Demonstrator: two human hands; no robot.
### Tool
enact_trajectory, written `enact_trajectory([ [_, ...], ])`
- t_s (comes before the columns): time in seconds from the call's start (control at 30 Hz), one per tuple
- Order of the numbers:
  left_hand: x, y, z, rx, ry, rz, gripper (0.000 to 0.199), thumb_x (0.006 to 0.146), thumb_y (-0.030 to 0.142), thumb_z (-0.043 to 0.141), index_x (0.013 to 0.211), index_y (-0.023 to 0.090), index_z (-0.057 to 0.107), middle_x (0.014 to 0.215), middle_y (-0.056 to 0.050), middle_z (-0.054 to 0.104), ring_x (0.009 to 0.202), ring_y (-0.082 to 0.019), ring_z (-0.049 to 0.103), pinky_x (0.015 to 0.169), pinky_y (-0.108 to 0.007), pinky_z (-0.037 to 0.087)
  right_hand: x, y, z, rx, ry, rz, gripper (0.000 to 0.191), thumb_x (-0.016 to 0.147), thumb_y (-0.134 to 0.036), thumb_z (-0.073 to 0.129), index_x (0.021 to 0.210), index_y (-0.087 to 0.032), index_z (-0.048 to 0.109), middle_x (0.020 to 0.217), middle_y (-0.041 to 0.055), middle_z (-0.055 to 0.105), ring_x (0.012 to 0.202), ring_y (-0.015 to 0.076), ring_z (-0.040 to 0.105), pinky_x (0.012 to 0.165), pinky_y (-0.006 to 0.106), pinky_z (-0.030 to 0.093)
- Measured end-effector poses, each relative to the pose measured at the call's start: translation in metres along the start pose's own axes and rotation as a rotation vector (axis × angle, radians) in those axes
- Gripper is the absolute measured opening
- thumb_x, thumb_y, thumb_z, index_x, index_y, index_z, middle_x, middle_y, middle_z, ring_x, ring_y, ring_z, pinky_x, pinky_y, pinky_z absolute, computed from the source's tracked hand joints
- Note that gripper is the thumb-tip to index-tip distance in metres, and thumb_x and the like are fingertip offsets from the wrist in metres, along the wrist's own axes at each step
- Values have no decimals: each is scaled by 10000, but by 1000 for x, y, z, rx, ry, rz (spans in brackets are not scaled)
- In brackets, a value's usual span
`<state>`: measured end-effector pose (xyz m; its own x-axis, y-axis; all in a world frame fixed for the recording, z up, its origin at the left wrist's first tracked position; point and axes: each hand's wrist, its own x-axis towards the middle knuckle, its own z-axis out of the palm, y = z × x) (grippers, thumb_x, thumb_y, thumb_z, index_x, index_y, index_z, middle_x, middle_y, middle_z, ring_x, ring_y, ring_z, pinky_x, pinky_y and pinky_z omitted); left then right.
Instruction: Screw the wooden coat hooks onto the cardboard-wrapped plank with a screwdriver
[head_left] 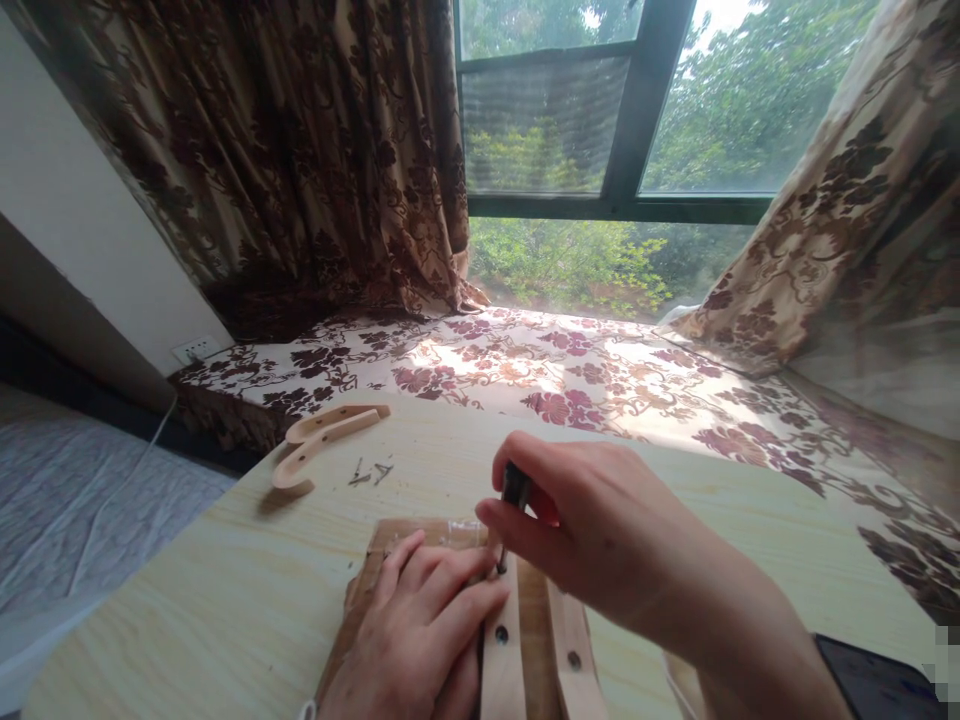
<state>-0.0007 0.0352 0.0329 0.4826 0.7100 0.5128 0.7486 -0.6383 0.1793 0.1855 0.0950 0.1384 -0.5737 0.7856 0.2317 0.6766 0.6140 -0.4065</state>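
Observation:
My right hand (585, 510) is closed around the dark handle of a screwdriver (514, 486), which stands nearly upright. Its tip meets the far part of a pale wooden strip (504, 675). A dark screw head (502, 634) shows nearer in that strip. My left hand (427, 615) lies flat over a brown cardboard package (397, 530), fingers spread, fingertips touching the strip beside the screwdriver tip. A second wooden piece (571, 625) with a dark screw head lies to the right on the package. The near ends of both pieces run out of view.
On the pale wooden table (187, 580), two curved wooden pieces (330, 435) lie at the far left, near several loose screws (370, 472). A dark phone (874, 680) is at the lower right. Beyond the table are a floral-covered ledge (510, 365), curtains (322, 150) and a window.

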Motion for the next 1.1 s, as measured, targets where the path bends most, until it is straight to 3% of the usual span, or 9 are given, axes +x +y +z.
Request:
enact_trajectory([
  [0.1,1,3,2,-55,85,-69,326,840,128,430,1065,276,613,1092,-9,642,1013,-201,562,1020,-447,350,-1,-4,-3,74,-82,-40,109,856,-238,536,756,-205,506,614,-55,532,530,82,383,510,244,250],
  [0.3,1,0,-2,3,-38,15,405,811,84,454,1153,272,563,1184,-7,610,1073,-198,543,1028,-431,339,1,1,0,-17,3,20,180,867,-298,531,731,-197,470,612,-39,515,559,96,399,529,253,252],
  [0.5,-1,2,2,-38,26,-44,372,828,98,420,1120,262,582,1146,-21,623,1043,-205,550,1033,-467,327,0,-3,-3,78,-43,-32,111,840,-231,533,736,-212,499,596,-62,511,532,82,382,509,241,251],
  [0.67,2,0,-2,6,-44,5,402,816,88,447,1159,268,557,1171,-18,614,1064,-203,550,1031,-457,348,0,1,-2,38,-16,3,154,867,-264,511,728,-199,501,605,-43,518,555,92,398,531,252,268],
  [0.8,2,-1,-4,14,-34,17,397,813,94,456,1153,268,564,1170,-17,616,1062,-205,558,1020,-446,370,0,2,-2,7,13,13,141,864,-288,529,756,-198,517,617,-40,528,564,95,409,532,255,267],
  [0.97,0,2,-1,-28,0,-35,383,830,102,424,1149,256,570,1160,-30,615,1067,-216,546,1031,-478,340,-2,-4,-5,96,-42,-38,136,849,-238,538,717,-206,520,585,-60,502,526,80,374,502,244,253],
  [1.1,1,0,-2,5,-30,10,391,826,101,449,1161,265,564,1179,-18,612,1075,-208,551,1020,-453,360,-1,2,-3,41,1,6,164,863,-287,536,724,-202,526,593,-50,514,543,90,390,519,253,262],
])
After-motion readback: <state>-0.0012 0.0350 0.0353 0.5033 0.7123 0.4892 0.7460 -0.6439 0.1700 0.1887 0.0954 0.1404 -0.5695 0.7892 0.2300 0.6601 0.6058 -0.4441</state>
